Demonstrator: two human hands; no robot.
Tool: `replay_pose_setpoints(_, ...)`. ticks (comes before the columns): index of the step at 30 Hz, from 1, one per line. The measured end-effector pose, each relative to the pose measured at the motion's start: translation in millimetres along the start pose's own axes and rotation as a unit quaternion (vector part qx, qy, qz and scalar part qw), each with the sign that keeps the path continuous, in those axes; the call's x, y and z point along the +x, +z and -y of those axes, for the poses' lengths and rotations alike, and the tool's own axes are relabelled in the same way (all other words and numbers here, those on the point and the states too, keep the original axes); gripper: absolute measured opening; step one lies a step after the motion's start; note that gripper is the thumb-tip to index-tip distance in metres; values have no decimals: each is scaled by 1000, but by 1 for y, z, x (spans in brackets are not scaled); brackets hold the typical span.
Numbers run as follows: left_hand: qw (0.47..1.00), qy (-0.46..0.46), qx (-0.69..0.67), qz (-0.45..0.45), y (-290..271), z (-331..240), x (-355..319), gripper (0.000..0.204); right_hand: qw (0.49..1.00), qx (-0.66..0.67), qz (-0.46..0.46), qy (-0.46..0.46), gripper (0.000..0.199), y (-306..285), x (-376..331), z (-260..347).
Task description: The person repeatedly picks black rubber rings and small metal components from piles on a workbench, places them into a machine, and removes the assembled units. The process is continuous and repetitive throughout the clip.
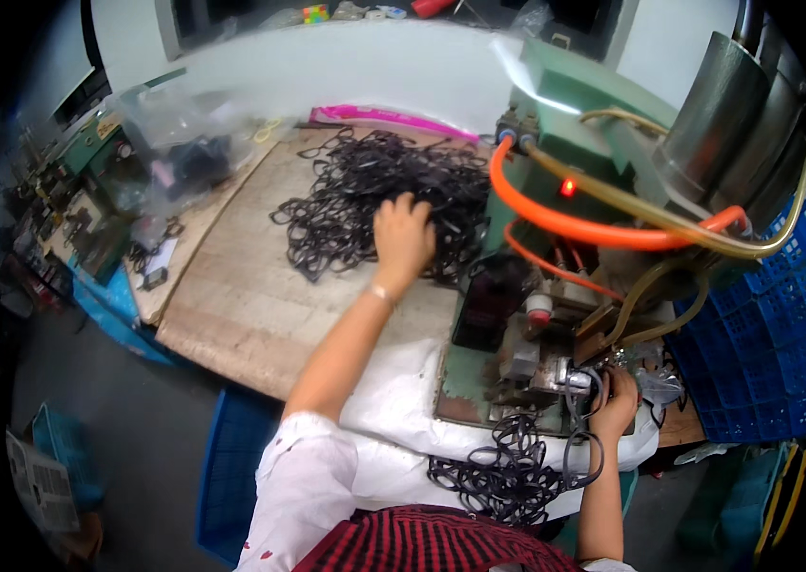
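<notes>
A black frame is gripped between the curled fingers of the right hand and is held at the near end of the green machine. A large heap of such frames is spread on the table left of the machine; the left hand is placed over it, fingers bent, and whether anything is gripped there cannot be told. A smaller pile is gathered in front of the machine, on a white sheet. Blue baskets are stacked right of the machine.
</notes>
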State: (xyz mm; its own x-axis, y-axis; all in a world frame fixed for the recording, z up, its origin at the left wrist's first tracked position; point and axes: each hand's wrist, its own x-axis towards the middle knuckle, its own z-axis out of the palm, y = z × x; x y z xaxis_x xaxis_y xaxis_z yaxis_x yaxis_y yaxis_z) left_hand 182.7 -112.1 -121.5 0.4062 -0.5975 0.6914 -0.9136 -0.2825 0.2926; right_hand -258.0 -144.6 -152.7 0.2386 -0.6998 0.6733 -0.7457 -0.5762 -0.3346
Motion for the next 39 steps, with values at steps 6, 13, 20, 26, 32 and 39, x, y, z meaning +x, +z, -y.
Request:
replay_pose_setpoints(6, 987, -70, 52, 138, 79, 67, 25, 35, 997, 52, -2, 61, 11, -8, 2, 5)
replay_pose_setpoints(13, 992, -54, -22, 113, 19, 59, -27, 38, 995, 70, -7, 73, 13, -14, -3, -6)
replay_pose_setpoints(20, 987, 47, 3, 157, -78, 29, -110, 41, 927, 339, 89, 135, 18, -70, 17, 59)
replay_pose_setpoints(26, 984, 126, 123, 38, -94, -8, -124, 12, 872, 447, 117, 161, 48, -52, 58, 103)
replay_pose_setpoints(32, 774, -50, -624, -98, -150, -109, -88, 11, 775, 588, 125, 193, 50, -49, 57, 111)
replay_pose_setpoints(39, 801, 59, -591, -74, -162, -184, -43, 11, 785, 567, 125, 216, 51, -63, 56, 135)
